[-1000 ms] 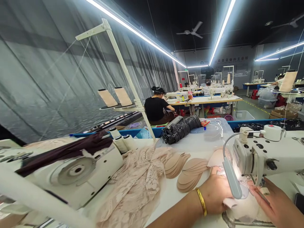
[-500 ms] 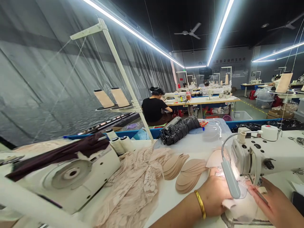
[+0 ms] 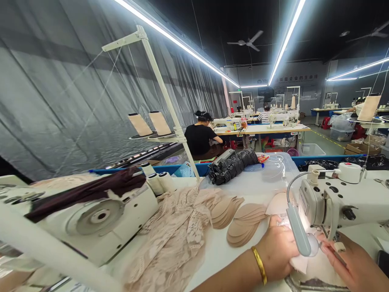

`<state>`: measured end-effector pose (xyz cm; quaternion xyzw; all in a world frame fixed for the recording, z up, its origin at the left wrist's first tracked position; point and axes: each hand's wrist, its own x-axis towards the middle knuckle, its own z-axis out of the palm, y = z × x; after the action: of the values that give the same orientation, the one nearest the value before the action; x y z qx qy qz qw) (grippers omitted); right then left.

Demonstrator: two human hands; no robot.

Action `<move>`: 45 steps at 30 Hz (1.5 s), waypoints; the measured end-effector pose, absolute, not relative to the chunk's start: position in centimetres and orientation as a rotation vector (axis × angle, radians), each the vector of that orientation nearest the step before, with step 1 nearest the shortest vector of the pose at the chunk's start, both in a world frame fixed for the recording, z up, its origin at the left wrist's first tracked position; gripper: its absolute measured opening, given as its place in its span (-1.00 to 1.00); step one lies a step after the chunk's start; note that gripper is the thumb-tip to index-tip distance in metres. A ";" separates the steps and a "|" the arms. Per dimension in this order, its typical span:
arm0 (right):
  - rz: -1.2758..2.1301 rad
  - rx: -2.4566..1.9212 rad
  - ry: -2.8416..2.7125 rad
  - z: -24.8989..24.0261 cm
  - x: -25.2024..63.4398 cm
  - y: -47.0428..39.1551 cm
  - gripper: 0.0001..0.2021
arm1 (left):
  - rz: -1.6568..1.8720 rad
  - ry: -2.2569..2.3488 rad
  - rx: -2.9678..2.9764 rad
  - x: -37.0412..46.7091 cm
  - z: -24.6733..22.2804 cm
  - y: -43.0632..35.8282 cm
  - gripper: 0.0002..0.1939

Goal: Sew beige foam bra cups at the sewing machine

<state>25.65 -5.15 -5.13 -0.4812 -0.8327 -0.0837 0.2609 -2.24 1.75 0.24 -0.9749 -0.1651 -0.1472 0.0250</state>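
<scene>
At the lower right, my left hand (image 3: 279, 249), with a gold bangle at the wrist, is closed on pale pink fabric (image 3: 320, 269) left of the sewing machine's needle area. My right hand (image 3: 346, 255) lies on the other side of the needle area, its fingers bent at the fabric's edge; whether they pinch it is unclear. A white sewing machine (image 3: 343, 198) stands over both hands. Its grey lamp (image 3: 298, 231) lights the fabric and hides part of it. Fanned stacks of beige pads (image 3: 244, 225) lie left of my left hand.
Beige lace (image 3: 170, 239) is heaped left of the pads. A second machine (image 3: 103, 219) and a thread stand (image 3: 164, 89) occupy the left. A black plastic-wrapped bundle (image 3: 232, 166) lies behind. Beyond it a person (image 3: 199, 136) sits at another table.
The whole view has shifted slightly, so most things appear a little further right. Both hands stay at the machine, and the fabric beneath the lamp has changed its shape slightly.
</scene>
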 end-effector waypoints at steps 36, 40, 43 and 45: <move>0.068 -1.357 -2.365 -4.1 23.5 -5.8 -0.73 | -0.650 -0.478 -2.871 -1.0 -0.9 0.4 -0.83; -0.083 -1.402 -2.305 -5.3 23.9 -5.4 -0.68 | -0.620 -0.499 -2.883 -0.9 -0.3 0.8 -0.90; -0.142 -1.424 -2.270 -5.7 24.1 -5.3 -0.64 | -0.589 -0.529 -2.923 -0.8 -0.7 1.4 -0.95; -0.146 -1.423 -2.264 -5.6 24.2 -5.3 -0.64 | -0.598 -0.629 -2.913 -1.0 -0.6 1.9 -0.94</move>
<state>24.19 -5.35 -5.57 -0.5171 -0.8228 -0.0532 0.2295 -1.01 1.90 -0.60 -0.9571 -0.2067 -0.1966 0.0509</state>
